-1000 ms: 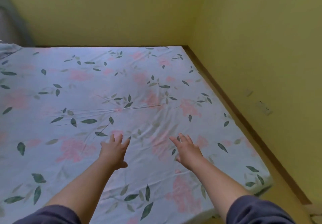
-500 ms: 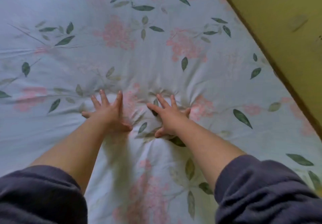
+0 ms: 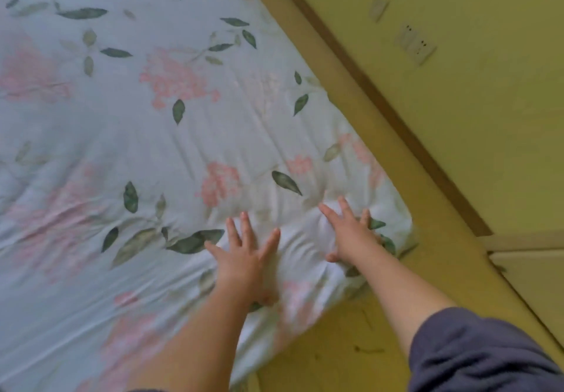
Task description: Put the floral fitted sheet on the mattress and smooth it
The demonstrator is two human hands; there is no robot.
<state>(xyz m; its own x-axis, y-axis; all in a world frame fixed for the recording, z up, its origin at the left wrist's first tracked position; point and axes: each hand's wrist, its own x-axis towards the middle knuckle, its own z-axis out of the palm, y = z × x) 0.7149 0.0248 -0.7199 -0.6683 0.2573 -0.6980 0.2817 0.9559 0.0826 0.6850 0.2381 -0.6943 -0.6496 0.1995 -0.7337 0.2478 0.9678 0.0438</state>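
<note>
Near the mattress (image 3: 399,227) corner, left grip (image 3: 244,260) and right grip (image 3: 351,234) press open and flat on the floral fitted sheet (image 3: 189,135). This looks like smoothing; next, push the wrinkles out to the edge.

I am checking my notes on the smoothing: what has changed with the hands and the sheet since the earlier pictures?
The left hand and right hand slid across the floral sheet toward its corner by the wall, and now press flat there, fingers spread. Nothing was gripped or let go. The sheet stays on, still creased around the hands.
</note>
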